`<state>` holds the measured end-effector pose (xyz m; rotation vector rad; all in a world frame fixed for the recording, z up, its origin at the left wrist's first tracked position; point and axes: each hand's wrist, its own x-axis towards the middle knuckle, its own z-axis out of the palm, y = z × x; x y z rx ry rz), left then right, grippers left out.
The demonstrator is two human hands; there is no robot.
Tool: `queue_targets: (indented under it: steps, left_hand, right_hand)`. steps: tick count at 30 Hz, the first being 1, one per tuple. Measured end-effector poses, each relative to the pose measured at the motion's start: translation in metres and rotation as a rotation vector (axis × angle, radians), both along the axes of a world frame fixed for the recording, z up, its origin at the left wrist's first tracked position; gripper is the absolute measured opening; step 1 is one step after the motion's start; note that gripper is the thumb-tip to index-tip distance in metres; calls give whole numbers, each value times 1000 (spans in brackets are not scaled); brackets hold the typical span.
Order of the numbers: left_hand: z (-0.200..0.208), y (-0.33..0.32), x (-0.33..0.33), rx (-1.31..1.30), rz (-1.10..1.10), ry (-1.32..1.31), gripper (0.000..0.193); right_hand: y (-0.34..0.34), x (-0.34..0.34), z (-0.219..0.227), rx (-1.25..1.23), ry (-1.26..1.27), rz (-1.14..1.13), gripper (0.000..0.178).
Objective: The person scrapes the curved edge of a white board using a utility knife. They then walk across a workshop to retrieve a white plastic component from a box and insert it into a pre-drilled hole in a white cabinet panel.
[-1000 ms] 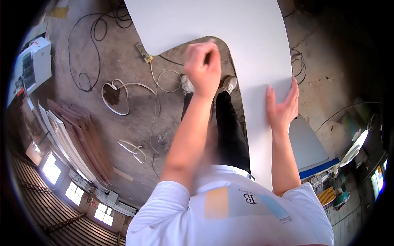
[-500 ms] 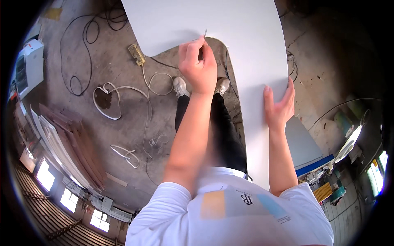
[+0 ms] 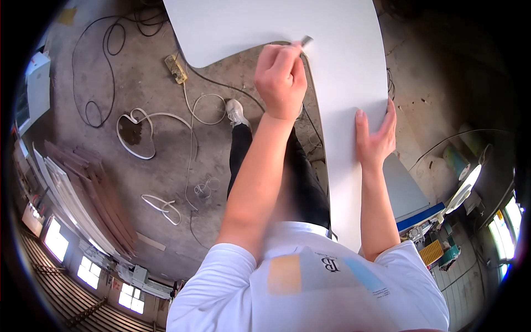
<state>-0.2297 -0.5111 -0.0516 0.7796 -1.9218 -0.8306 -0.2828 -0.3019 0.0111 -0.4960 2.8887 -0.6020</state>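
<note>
A large white L-shaped board (image 3: 343, 77) with a rounded inner corner lies in front of me and runs down along my right side. My left hand (image 3: 282, 83) is closed in a pinch at that inner corner. Its fingers hold a small flat metal blade (image 3: 306, 41), slightly blurred, whose tip sticks out over the board's edge; the rest is hidden in the fingers. Along the outer right edge, my right hand (image 3: 377, 137) grips the board, thumb on top and fingers at the rim.
White edging strips (image 3: 135, 138) lie curled on the concrete floor at left, near a yellowish power strip (image 3: 176, 69) and black cables (image 3: 113, 50). Stacked boards (image 3: 94, 193) lean at far left. A grey panel with a blue edge (image 3: 423, 220) stands at lower right.
My left hand has moved right along the inner curve with the blade, which has turned and now points over the board. My right hand keeps its place on the outer edge.
</note>
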Motion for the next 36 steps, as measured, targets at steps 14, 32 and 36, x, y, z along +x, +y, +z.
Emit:
queue_targets:
  steps: [14,32,36]
  left_hand:
    - [25,76,188,1897,-65,283,10]
    - [23,55,256,1758,-261,-191,23]
    - [22,18,202,1379,-603,-288,29]
  right_hand:
    - [-166,-87,-12,111,333,680,83]
    - [86,184,25,201,-213,823,45]
    - [124,280,13,60,-364,465,21]
